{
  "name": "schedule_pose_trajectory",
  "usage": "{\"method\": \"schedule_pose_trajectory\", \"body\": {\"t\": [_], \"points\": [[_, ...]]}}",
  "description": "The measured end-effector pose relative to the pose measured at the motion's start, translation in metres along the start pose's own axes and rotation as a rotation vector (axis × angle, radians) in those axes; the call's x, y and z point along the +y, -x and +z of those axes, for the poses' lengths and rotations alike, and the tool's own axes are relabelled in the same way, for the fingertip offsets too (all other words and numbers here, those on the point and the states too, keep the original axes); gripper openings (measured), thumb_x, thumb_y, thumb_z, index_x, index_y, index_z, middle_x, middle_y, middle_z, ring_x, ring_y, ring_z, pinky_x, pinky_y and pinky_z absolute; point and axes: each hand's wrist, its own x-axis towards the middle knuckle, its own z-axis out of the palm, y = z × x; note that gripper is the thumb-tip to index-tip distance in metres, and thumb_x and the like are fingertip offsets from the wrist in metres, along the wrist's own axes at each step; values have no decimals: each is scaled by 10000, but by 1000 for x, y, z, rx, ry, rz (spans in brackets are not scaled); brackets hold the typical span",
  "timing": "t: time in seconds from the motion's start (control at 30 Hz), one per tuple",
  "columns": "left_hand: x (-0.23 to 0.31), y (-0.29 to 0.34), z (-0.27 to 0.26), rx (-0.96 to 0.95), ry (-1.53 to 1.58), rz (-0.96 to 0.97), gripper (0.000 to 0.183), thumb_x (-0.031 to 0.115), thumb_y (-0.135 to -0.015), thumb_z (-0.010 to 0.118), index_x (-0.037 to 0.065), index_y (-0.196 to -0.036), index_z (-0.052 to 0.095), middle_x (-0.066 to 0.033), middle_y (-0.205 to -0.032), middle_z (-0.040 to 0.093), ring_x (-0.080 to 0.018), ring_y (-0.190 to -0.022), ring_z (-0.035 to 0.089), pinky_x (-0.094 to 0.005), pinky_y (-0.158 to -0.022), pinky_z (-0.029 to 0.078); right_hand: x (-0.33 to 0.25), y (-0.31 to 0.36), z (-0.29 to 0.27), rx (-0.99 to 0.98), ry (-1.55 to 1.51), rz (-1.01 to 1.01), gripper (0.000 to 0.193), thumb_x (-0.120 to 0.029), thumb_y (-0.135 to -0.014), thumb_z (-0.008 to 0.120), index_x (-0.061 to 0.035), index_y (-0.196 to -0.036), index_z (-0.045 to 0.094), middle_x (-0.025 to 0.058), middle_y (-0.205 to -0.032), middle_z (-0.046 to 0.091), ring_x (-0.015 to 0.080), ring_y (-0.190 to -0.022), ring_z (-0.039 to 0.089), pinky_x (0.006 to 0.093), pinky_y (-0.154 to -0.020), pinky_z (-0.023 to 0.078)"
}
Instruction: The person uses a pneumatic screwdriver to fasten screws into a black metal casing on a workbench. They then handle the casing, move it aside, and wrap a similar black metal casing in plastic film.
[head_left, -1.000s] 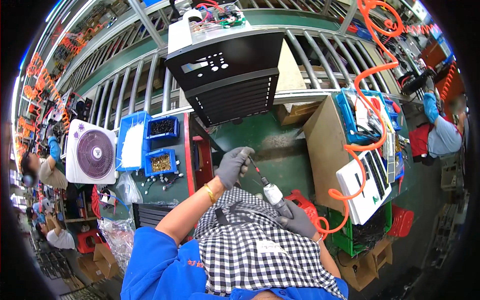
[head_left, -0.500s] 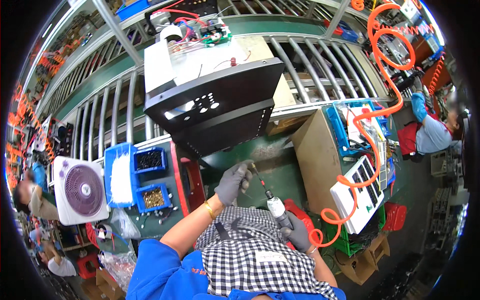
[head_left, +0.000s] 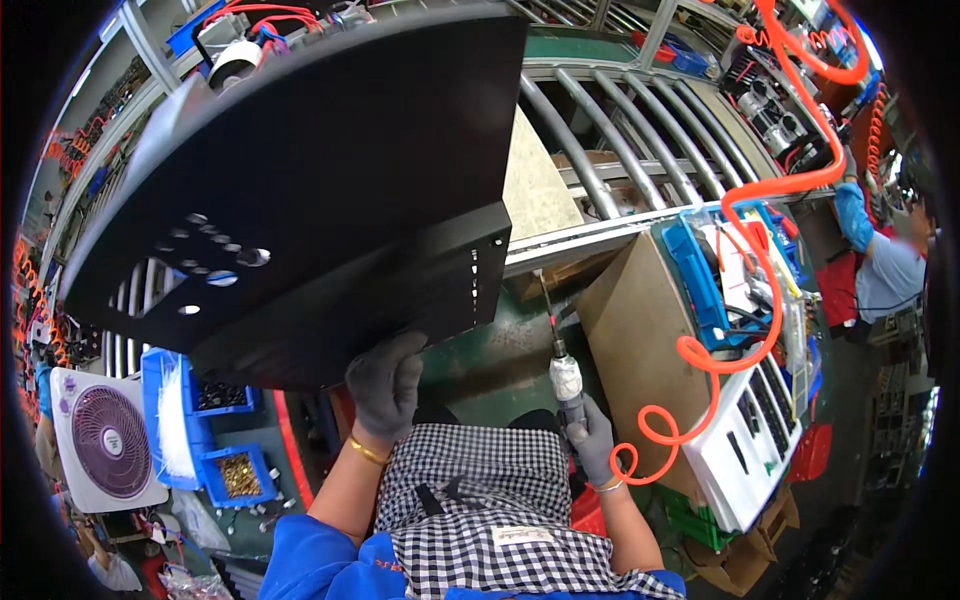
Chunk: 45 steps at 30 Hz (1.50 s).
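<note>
A large black metal panel (head_left: 330, 180) with punched holes and a row of slots leans toward me, filling the upper left. My left hand (head_left: 385, 388), in a grey glove, is at its lower edge with the fingers bent against it; the fingertips partly blend into the dark metal. My right hand (head_left: 592, 440), also gloved, is wrapped round a white and grey power screwdriver (head_left: 566, 385). Its long bit points up and away from me, to the right of the panel and apart from it. Whether a screw sits on the tip is too small to tell.
Metal rollers (head_left: 610, 140) run behind the panel. At left stand a purple and white fan (head_left: 110, 435) and blue bins, one with brass-coloured small parts (head_left: 240, 476). An orange coiled hose (head_left: 655, 425) hangs at right by a wooden box (head_left: 640, 320). Another person (head_left: 885, 275) works at far right.
The black panel has swung nearer and tilted toward me. My left hand has left the bit's tip and moved left to the panel's edge. The screwdriver has turned more upright.
</note>
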Motion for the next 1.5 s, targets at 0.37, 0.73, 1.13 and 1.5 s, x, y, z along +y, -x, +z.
{"method": "schedule_pose_trajectory", "body": {"t": [0.37,0.73,1.13,1.5], "points": [[-62,36,35,207,-275,496,485,455,-983,495,-2,-865,607,-74,-619,542,-196,-548,498,-334,-562,409,140,-145,4,-107,-128,-232,973,-671,-686,733,39,-1304,488,11,-933,571,97,-791,541,262,-705,468],[-85,43,79,621,-167,504,538,503,-969,525,-13,-1086,622,-58,-761,628,-51,-520,441,-196,-474,302,247,-213,26,-324,-204,-423,1099,-726,-634,758,49,-1345,439,76,-1133,567,156,-1002,530,306,-847,426],[-72,22,81,481,-132,444,361,331,-989,563,-15,-1081,609,-123,-1013,670,-27,-584,483,-159,-486,332,216,-241,55,-506,-158,-678,989,-509,-669,831,34,-1392,429,150,-1234,619,233,-1119,614,363,-967,469],[-74,19,82,530,-170,443,360,321,-990,566,-23,-1085,615,-100,-992,670,-22,-573,457,-163,-489,307,212,-251,84,-512,-321,-636,1070,-661,-669,784,54,-1382,430,101,-1239,579,183,-1117,557,343,-973,442]]}}
